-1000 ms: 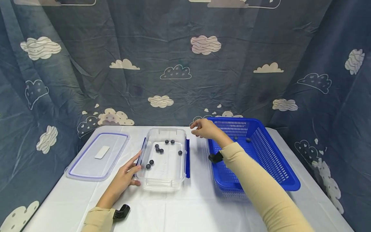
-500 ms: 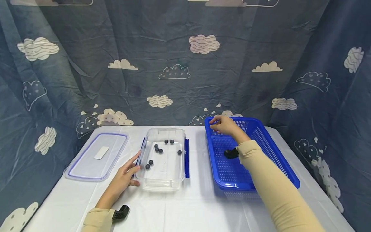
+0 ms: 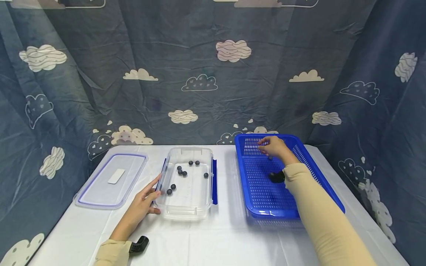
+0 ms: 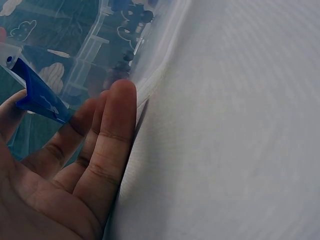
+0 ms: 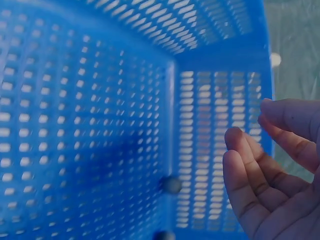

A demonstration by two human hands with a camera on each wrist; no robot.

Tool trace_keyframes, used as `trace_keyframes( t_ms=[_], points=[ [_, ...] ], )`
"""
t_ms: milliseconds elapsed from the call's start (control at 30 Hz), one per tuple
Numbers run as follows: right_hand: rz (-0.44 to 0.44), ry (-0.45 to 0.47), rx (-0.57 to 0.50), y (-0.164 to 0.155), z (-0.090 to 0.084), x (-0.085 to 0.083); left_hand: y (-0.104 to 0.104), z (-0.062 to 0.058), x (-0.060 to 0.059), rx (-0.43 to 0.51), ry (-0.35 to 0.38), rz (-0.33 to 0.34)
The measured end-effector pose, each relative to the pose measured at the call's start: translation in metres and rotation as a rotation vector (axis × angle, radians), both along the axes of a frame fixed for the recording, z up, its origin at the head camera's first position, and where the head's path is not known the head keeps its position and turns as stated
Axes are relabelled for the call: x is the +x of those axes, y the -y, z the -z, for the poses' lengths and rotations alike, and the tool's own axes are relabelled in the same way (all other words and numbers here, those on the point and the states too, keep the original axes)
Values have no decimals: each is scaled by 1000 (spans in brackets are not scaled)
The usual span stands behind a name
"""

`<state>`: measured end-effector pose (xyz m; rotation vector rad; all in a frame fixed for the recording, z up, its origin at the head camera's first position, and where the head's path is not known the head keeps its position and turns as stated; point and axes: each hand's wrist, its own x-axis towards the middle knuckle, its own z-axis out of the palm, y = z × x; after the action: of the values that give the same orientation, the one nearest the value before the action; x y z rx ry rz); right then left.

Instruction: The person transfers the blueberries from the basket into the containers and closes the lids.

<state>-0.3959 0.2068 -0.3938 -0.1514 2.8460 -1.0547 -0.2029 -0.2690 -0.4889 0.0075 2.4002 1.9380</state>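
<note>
Right hand [image 3: 274,146]: fingers loosely spread, holding nothing, over far end of blue basket [image 3: 309,173]; dark berry [image 5: 171,185] just below fingertips. Left hand [image 3: 144,205]: flat, fingers straight, pressed against clear container [image 3: 188,210] holding berries [image 3: 181,172].

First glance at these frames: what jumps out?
The bright blue perforated basket on the right of the white table, with the right hand reaching into its far end above a small dark ball. Next, the clear plastic container at centre holding several dark balls, the left hand resting against its left wall. Its lid lies flat further left.
</note>
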Motion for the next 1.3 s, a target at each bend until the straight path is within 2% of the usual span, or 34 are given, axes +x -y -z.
trace_keyframes(
  t_ms=[133, 300, 467, 633, 933, 1300],
  points=[
    [25, 10, 37, -9, 9, -3, 1, 1, 0, 2, 1, 0],
    [31, 1, 136, -17, 21, -7, 3, 0, -1, 9, 0, -10],
    [42, 51, 167, -24, 31, -10, 2, 1, -1, 7, 3, -5],
    [31, 61, 216, -29, 40, -10, 1, 2, -2, 9, 4, -5],
    [38, 66, 213, -32, 45, 0, 0, 1, -2, 10, 1, -1],
    [34, 11, 239, -29, 55, -4, 1, 2, -2, 11, -7, 2]
  ],
)
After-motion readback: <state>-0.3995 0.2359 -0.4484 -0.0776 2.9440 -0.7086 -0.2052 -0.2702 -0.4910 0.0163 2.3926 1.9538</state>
